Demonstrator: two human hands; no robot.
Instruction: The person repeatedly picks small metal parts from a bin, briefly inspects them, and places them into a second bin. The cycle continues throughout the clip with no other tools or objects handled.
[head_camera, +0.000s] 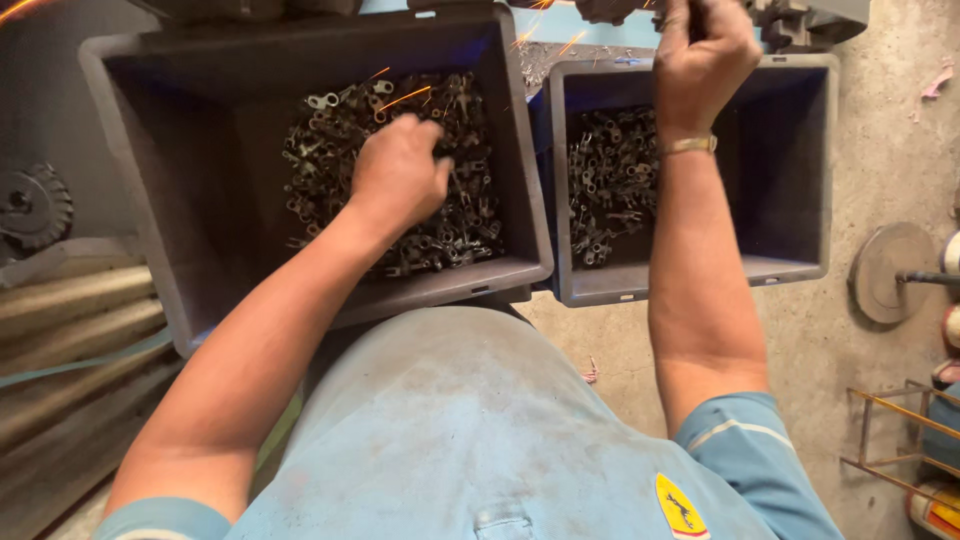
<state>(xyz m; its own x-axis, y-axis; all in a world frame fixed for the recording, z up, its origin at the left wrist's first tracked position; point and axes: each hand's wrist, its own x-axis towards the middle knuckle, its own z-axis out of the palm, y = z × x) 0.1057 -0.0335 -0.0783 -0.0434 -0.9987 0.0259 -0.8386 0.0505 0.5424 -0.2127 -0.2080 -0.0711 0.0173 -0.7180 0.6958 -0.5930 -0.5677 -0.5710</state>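
The left hand (398, 175) is lowered into the left bin (180, 150), a large dark plastic crate. Its grip is curled down into the heap of small dark metal parts (330, 130); the fingertips are buried among the pieces, so it cannot be told whether one is pinched. The heap lies directly under and around this grip, filling the near half of the crate.

Just right of that grip stands the right bin (800, 160), touching the first, with a second heap of metal pieces (605, 190) along its left side.

The right hand (702, 58) is raised above the far rim of the right bin, its grip pressed together around something small at the top edge of the view; the item itself is hidden. Orange sparks (400, 98) fly leftward from beside this grip, which suggests a piece is being held against a grinder.

Judged step: one piece is being ground while a fresh one is picked. The following move calls for a firm pinch on a single part, lifted free of its tangled neighbours.
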